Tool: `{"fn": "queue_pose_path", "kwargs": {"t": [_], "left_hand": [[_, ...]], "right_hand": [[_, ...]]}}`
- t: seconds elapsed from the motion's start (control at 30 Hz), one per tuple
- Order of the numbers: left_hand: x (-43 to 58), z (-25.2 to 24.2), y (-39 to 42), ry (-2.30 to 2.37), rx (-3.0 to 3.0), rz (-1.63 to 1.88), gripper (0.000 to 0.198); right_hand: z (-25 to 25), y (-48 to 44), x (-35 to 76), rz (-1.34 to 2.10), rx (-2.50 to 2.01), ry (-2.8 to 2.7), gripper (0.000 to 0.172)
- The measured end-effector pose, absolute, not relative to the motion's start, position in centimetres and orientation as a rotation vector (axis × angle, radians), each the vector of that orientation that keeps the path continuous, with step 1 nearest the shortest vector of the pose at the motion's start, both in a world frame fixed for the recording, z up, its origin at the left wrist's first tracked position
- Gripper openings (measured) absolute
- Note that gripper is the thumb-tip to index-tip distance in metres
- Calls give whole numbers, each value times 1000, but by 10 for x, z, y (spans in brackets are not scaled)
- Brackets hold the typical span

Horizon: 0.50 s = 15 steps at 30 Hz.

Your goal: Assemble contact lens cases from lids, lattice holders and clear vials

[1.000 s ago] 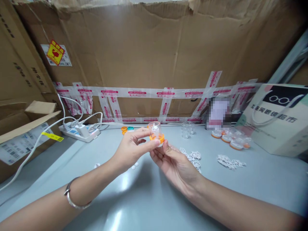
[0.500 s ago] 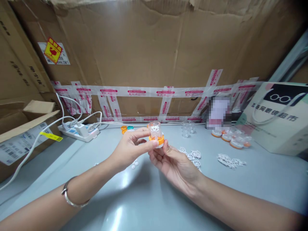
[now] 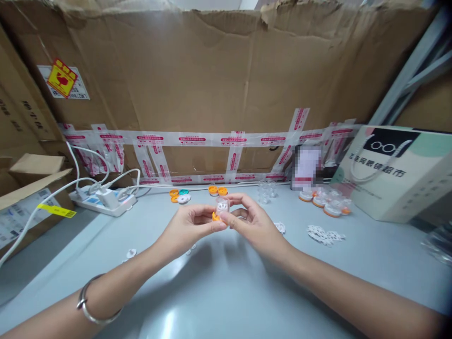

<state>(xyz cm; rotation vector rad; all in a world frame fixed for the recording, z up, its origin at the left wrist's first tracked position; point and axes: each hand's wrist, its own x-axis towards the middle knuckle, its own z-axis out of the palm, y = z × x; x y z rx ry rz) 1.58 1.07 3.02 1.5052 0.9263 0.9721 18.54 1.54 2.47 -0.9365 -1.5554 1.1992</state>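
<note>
A small clear plastic cup with an orange base (image 3: 220, 208) is held between both hands above the grey table (image 3: 219, 292). My left hand (image 3: 187, 227) pinches its orange base from the left with thumb and forefinger. From the right, my right hand (image 3: 252, 223) closes its fingers round the clear top, palm turned down. A white insert shows inside the cup.
Orange, teal and white rings (image 3: 180, 194) lie near the back wall. A white power strip (image 3: 102, 201) with cables sits at left. White lacy parts (image 3: 321, 234) and finished orange-based cups (image 3: 323, 201) lie at right beside a printed box (image 3: 395, 172). Cardboard walls (image 3: 212, 75) surround the table.
My right hand turned from palm-up under the cup to palm-down over its top. Both hands and the cup dropped lower. The camera view shifted right and up.
</note>
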Motion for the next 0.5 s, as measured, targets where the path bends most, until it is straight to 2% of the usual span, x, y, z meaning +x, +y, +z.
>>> {"fn": "queue_pose_path", "kwargs": {"t": [0.1,0.2,0.3,0.4,0.5], "left_hand": [[20,20,11,993,1430,972,44],[22,14,9,1034,1482,961,61],[20,15,7,1114,1618,962,52],[18,18,5,1161,1665,891,36],[18,20,3,1184,1699,833,34]], "right_hand": [[22,15,190,1217,-968,-1646,26],[20,17,201,1215,-1003,-1619,28],[24,28,231,1071,-1113,-1551,34],[32,48,284,706,-1302,-1551,37],[32,69,344,431,-1535,-1682,39]]}}
